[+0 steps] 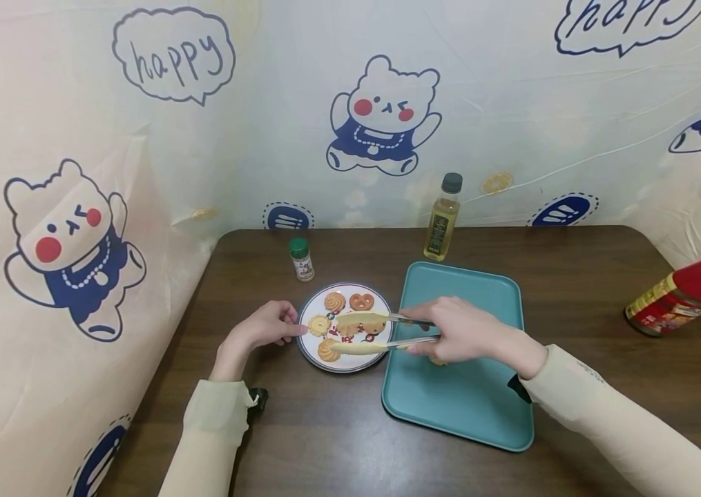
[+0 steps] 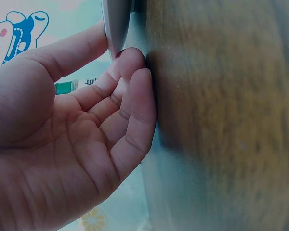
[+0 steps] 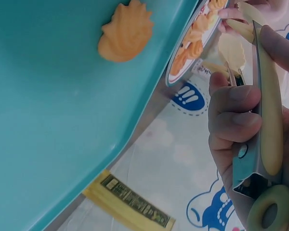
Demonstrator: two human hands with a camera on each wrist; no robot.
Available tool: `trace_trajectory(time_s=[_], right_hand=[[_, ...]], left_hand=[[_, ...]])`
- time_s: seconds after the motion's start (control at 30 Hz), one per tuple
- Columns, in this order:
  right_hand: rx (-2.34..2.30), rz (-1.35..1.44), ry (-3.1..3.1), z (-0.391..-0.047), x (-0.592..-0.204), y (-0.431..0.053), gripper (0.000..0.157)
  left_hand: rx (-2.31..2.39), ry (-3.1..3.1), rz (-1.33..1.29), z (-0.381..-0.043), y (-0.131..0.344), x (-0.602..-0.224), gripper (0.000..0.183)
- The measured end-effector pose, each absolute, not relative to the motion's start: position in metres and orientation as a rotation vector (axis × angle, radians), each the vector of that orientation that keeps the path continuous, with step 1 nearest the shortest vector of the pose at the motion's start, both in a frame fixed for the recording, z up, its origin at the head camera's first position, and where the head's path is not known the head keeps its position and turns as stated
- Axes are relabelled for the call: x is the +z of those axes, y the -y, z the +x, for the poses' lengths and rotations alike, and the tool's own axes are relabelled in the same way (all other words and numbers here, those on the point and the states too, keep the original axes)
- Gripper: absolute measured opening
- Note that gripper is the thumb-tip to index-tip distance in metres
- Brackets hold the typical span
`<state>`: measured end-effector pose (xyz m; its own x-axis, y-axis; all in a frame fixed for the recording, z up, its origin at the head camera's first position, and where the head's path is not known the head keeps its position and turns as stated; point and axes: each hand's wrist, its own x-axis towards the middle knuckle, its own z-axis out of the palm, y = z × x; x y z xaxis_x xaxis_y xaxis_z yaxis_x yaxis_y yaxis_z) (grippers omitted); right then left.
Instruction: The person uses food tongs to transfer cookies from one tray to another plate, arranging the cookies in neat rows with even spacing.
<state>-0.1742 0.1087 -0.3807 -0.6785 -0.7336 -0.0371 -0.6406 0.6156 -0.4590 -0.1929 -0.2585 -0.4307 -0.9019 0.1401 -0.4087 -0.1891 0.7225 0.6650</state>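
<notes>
My left hand (image 1: 269, 323) pinches the left rim of a round white plate (image 1: 350, 368), thumb on one face and fingertips at the other, as the left wrist view shows. Several cookies (image 1: 335, 301) lie on it, a pretzel-shaped one (image 1: 361, 301) among them. My right hand (image 1: 458, 328) grips a pair of tongs (image 3: 269, 110) with pale yellow handles and tips. The tong tips are spread apart over the plate, with cookies beneath and between them; whether they touch any cookie cannot be told. On the teal tray (image 1: 462, 407), one shell-shaped cookie (image 3: 126, 31) lies under my right hand.
Behind the plate stands a green-capped shaker (image 1: 302, 261). An oil bottle (image 1: 442, 219) is at the tray's far edge. At the right of the wooden table (image 1: 313, 442) stands a red bottle (image 1: 686, 293). A printed cloth (image 1: 288, 124) hangs behind the table.
</notes>
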Motion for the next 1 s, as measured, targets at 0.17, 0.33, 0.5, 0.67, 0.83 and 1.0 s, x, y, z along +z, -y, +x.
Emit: trace_trajectory(time_s=[0.17,0.33,0.5,0.67,0.83,1.0], right_hand=[[-0.641,-1.141,-2.662,-0.173,-0.380,-0.121,0.061],[-0.663,-1.160,-2.686,-0.173,-0.378,-0.136,0.062],[-0.674,-1.177,-2.715,-0.171,-0.380,-0.152,0.061],[-0.658,-1.153,-2.748,-0.166,-0.384,-0.169,0.062],[-0.686,-1.103,-2.745,-0.159,-0.386,-0.187,0.061],[-0.707,-1.056,-2.767,-0.149,-0.388,-0.205,0.061]], left_hand=[[1.022,-2.494,-0.036,-0.193,0.259,-0.431,0.031],[1.018,-2.496,-0.041,-0.192,0.258,-0.430,0.031],[1.021,-2.493,-0.050,-0.191,0.258,-0.429,0.031],[1.023,-2.489,-0.050,-0.191,0.257,-0.428,0.032],[1.026,-2.483,-0.048,-0.191,0.258,-0.429,0.031],[1.030,-2.485,-0.044,-0.192,0.258,-0.429,0.029]])
